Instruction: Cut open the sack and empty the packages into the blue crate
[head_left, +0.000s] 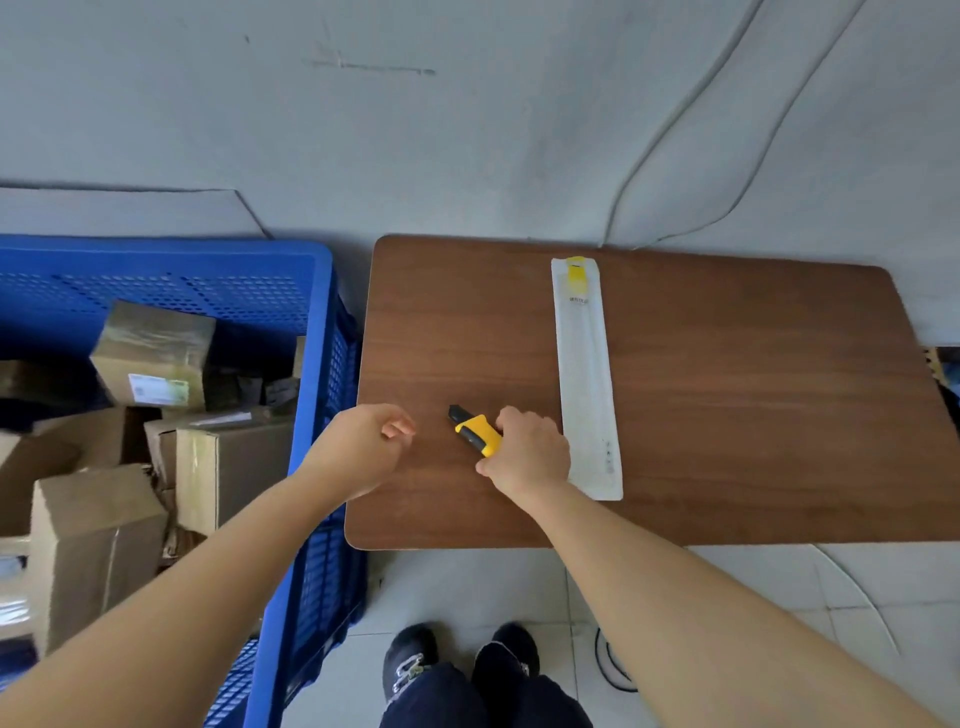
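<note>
My right hand (527, 451) grips a yellow and black utility knife (475, 430) just above the brown wooden table (727, 389), its tip pointing up and left. My left hand (366, 447) hovers over the table's left edge with fingers loosely curled and holding nothing. The blue crate (317, 322) stands on the floor to the left of the table and holds several cardboard packages (156, 358). No sack is in view.
A long narrow white sleeve with a yellow tab (587, 379) lies on the table right of my right hand. Cables (675, 119) run across the grey floor behind the table. My feet in dark shoes (457, 665) stand at the table's near edge.
</note>
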